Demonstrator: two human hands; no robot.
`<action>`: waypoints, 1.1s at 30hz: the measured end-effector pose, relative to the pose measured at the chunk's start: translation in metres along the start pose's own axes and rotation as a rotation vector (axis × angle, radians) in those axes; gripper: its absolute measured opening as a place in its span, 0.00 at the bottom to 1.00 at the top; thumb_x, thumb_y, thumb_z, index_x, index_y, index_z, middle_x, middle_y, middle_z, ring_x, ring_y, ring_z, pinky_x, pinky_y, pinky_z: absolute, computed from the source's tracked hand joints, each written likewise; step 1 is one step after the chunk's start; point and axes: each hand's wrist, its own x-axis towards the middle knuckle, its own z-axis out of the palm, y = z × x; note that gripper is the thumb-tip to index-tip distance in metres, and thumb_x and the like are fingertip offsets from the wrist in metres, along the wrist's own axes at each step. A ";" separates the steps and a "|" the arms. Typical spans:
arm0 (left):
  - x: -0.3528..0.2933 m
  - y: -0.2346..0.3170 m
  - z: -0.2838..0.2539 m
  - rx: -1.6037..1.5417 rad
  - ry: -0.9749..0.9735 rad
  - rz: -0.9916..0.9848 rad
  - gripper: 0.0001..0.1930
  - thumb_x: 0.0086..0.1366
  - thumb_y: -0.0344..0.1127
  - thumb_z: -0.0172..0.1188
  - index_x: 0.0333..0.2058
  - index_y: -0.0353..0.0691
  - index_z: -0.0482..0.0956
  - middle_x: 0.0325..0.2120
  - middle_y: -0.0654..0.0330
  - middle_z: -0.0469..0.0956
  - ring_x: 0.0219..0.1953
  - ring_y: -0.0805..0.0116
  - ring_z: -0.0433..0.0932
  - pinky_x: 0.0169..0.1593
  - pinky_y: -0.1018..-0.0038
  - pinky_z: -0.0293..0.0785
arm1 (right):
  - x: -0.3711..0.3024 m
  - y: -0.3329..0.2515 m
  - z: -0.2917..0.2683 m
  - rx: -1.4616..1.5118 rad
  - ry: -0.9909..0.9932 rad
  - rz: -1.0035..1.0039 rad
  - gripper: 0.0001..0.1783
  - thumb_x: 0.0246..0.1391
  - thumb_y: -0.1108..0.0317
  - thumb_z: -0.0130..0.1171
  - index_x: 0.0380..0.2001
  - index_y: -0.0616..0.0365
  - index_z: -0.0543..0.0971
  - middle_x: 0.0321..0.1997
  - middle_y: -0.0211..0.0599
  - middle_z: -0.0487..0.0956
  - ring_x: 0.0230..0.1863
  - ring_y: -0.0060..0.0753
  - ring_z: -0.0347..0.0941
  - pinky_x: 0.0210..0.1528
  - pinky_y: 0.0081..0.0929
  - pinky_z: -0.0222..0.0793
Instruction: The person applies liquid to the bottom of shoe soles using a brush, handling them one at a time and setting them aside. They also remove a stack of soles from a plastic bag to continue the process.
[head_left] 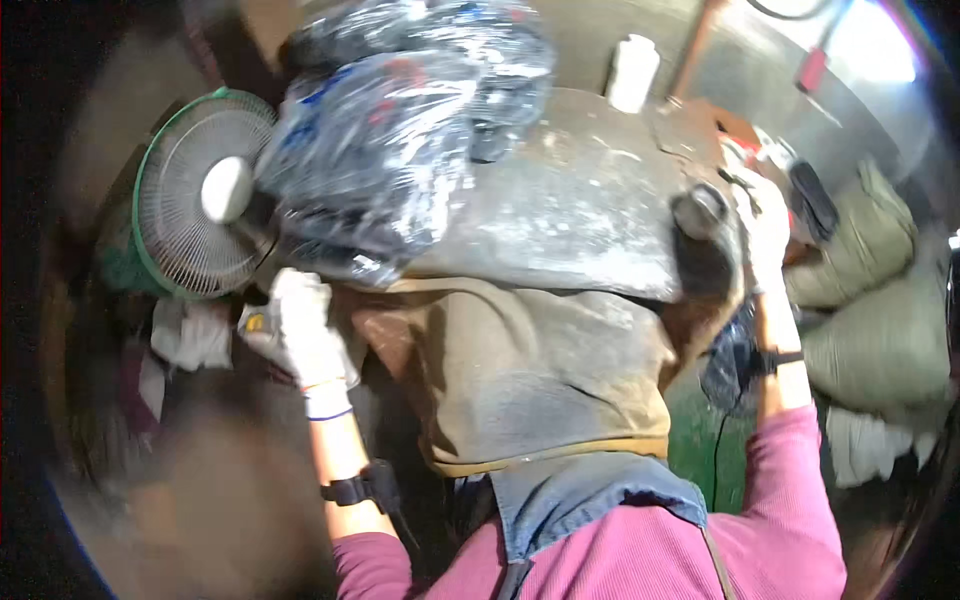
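Note:
My left hand [303, 325], in a white glove, is closed beside the plastic-wrapped stack, at the left side of the worktop. Against it is a grey object with a yellow patch [258, 328]; whether the hand grips it is unclear. On the right, my gloved right hand [762, 220] is closed at the worktop's edge, with a small dark piece [737, 180] at its fingertips that I cannot make out. A grey metal cup [700, 212] stands just left of that hand. Across my lap lies a dusty brown cloth [540, 370].
Dark bundles in clear plastic [380, 150] lie on the dusty worktop [580, 220]. A green-rimmed fan [200, 200] stands at left. A white bottle [633, 73] is at the back. Stuffed olive sacks [880, 330] and a red-handled tool [813, 70] are at right.

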 end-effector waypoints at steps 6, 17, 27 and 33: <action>0.065 0.065 0.099 0.511 0.140 0.332 0.25 0.77 0.41 0.48 0.65 0.29 0.72 0.66 0.47 0.71 0.67 0.57 0.70 0.70 0.63 0.66 | 0.002 0.072 0.041 -0.015 -0.062 -0.022 0.12 0.52 0.70 0.60 0.40 0.53 0.87 0.42 0.38 0.86 0.42 0.47 0.83 0.49 0.38 0.78; 0.223 0.086 0.083 0.581 -0.333 -0.219 0.25 0.72 0.46 0.60 0.57 0.30 0.81 0.59 0.56 0.79 0.62 0.63 0.74 0.68 0.68 0.65 | -0.002 0.051 0.051 0.068 -0.176 -0.130 0.16 0.49 0.78 0.58 0.42 0.54 0.86 0.43 0.43 0.86 0.48 0.49 0.83 0.56 0.39 0.77; 0.298 0.014 0.077 0.268 -0.523 -0.589 0.17 0.73 0.44 0.59 0.49 0.37 0.85 0.47 0.58 0.87 0.47 0.67 0.84 0.57 0.67 0.76 | 0.083 -0.112 0.147 1.461 -0.535 0.903 0.31 0.73 0.44 0.49 0.70 0.49 0.71 0.67 0.35 0.74 0.63 0.34 0.73 0.63 0.27 0.66; 0.263 0.049 0.105 0.546 -0.516 -0.188 0.22 0.58 0.42 0.68 0.49 0.36 0.84 0.48 0.59 0.84 0.48 0.64 0.79 0.52 0.66 0.75 | 0.109 -0.177 0.305 1.992 -0.713 0.857 0.40 0.70 0.37 0.49 0.76 0.49 0.61 0.77 0.39 0.64 0.73 0.45 0.62 0.75 0.50 0.55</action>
